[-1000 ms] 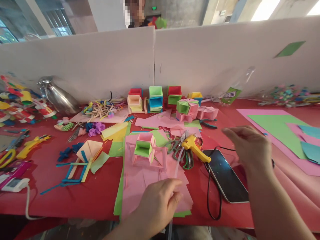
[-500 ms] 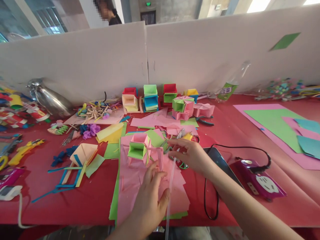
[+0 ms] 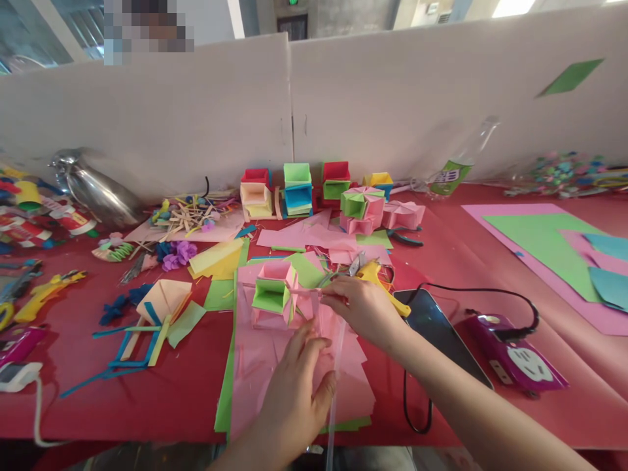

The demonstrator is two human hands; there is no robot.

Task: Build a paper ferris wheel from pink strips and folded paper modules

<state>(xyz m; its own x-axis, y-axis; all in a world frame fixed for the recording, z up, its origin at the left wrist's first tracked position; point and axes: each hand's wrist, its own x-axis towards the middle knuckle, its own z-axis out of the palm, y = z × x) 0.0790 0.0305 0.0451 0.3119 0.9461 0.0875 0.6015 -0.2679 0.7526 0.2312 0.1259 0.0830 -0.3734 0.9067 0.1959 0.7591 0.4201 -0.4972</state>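
At the centre of the frame, a pink and green paper model (image 3: 272,294) is being supported by a stack of pink sheets (image 3: 267,386). The right end of its thin pink bar is being pinched between the thumb and fingertips of the right hand (image 3: 366,307). In the lower middle, the left hand (image 3: 294,386) is being held with fingers loosely bent and thumb set apart, close by the model's pink leg; whether the leg is being touched cannot be told. Just right of that thumb, a clear strip (image 3: 335,373) is being seen. Part of a yellow glue gun (image 3: 375,275) is being hidden by the right hand, and a phone (image 3: 436,324) is being partly covered by the right forearm (image 3: 461,405). In the upper middle, folded paper boxes (image 3: 297,196) are being backed by a white partition (image 3: 196,111).
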